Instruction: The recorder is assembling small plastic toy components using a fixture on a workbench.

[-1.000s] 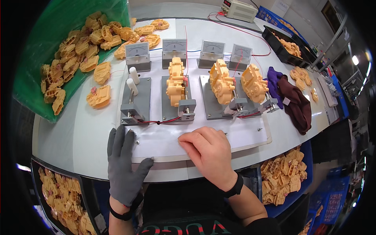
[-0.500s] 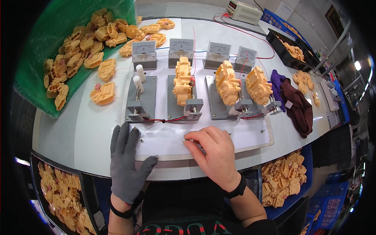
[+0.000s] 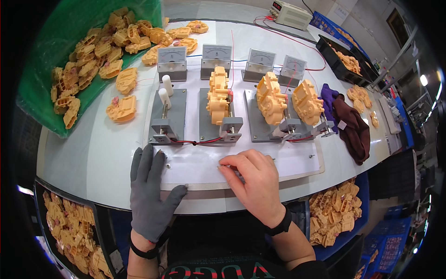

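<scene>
My left hand (image 3: 153, 195), in a grey glove, lies flat with fingers spread on the front left corner of the white board (image 3: 195, 174). Beside its fingers a small metal stud (image 3: 167, 166) stands up from the board. My bare right hand (image 3: 253, 179) rests at the board's front middle, thumb and forefinger pinched together; what is between the fingertips is too small to make out. Behind the hands, grey test fixtures carry yellow plastic gearbox housings (image 3: 218, 97), (image 3: 270, 100), (image 3: 306, 101). The leftmost fixture (image 3: 176, 109) holds no housing and shows two white pegs (image 3: 167, 86).
Several analog meters (image 3: 216, 53) stand behind the fixtures, wired to a power supply (image 3: 291, 16). A green-lined bin (image 3: 35, 100) of housings is at left. Purple and brown cloths (image 3: 350, 125) lie at right. Crates of housings (image 3: 367, 200) flank me below the table edge.
Both hands stay in place, with the right still pinched at the same spot. The view has shifted very slightly.
</scene>
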Tool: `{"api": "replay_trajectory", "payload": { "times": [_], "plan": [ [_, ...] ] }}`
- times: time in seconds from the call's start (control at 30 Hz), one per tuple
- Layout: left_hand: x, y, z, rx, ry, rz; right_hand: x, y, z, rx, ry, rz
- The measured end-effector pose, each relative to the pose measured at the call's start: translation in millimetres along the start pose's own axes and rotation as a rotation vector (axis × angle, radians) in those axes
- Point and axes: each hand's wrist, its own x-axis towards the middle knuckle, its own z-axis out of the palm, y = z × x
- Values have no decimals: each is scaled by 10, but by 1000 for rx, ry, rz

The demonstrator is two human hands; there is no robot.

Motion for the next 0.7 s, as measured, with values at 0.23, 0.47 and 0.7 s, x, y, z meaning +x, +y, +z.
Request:
{"api": "replay_trajectory", "payload": {
  "times": [0.23,0.47,0.7],
  "plan": [
    [22,12,-3,-20,-13,-11,3,6,3,-12,-3,2],
    [11,2,0,-30,-6,-4,4,19,17,-20,1,-14],
    [8,-5,7,-18,4,6,12,5,19,-34,7,-7]
  ]
}}
